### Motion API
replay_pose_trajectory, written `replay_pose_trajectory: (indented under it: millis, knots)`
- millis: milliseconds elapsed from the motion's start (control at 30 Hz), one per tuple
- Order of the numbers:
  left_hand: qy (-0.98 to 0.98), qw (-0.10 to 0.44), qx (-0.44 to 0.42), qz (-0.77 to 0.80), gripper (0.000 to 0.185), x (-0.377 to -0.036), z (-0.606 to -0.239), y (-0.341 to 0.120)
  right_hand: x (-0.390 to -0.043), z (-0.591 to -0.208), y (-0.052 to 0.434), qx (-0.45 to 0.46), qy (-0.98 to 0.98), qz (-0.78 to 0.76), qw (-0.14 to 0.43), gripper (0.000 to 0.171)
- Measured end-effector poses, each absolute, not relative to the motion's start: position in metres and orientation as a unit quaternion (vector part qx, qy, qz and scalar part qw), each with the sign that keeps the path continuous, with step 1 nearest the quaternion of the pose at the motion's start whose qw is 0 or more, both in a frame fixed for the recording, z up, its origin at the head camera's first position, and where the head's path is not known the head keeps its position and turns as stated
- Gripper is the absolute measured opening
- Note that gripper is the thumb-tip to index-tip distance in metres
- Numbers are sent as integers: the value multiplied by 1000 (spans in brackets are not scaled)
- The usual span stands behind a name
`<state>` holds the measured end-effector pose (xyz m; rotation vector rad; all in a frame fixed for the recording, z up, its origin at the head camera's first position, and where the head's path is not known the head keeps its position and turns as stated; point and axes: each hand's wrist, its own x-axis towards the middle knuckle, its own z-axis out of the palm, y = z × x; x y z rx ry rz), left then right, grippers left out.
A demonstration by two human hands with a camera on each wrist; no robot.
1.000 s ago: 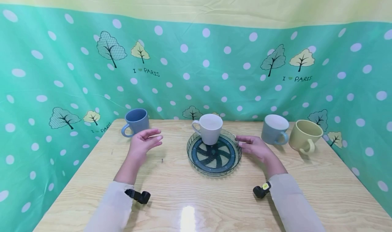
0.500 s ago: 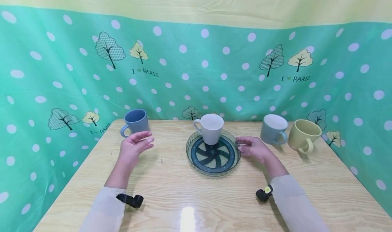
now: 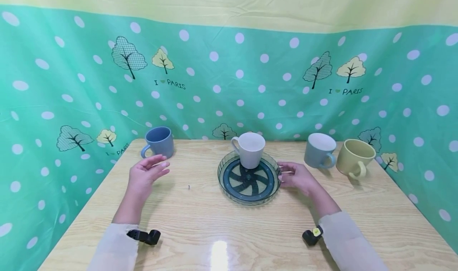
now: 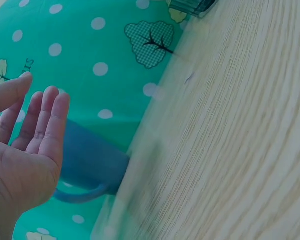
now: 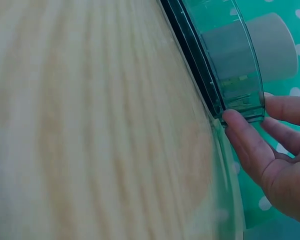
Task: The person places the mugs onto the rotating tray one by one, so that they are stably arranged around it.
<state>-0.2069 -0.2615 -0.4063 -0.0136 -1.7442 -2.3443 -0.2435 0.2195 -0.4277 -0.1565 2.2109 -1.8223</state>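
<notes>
The tray (image 3: 249, 200) is translucent green; the cup (image 3: 251, 153), white; the curtain (image 3: 200, 68), white-dotted green.

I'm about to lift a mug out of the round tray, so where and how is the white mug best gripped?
I'd take the white mug by its handle, coming from the person's left: it stands upright in the round tray, handle pointing that way. The left hand holds nothing, while the right hand touches the tray's right edge.
</notes>
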Motion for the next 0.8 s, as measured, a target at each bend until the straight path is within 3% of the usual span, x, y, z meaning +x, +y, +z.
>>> replay_pose_trajectory:
  millis: [433, 800]
  knots:
    - [-566, 165, 13, -807, 31, -197, -398, -290, -227, -424, 209, -27, 763, -636, 111, 59]
    - [-572, 193, 97, -791, 36, -202, -399, -312, -220, -424, 205, -20, 754, -650, 92, 57]
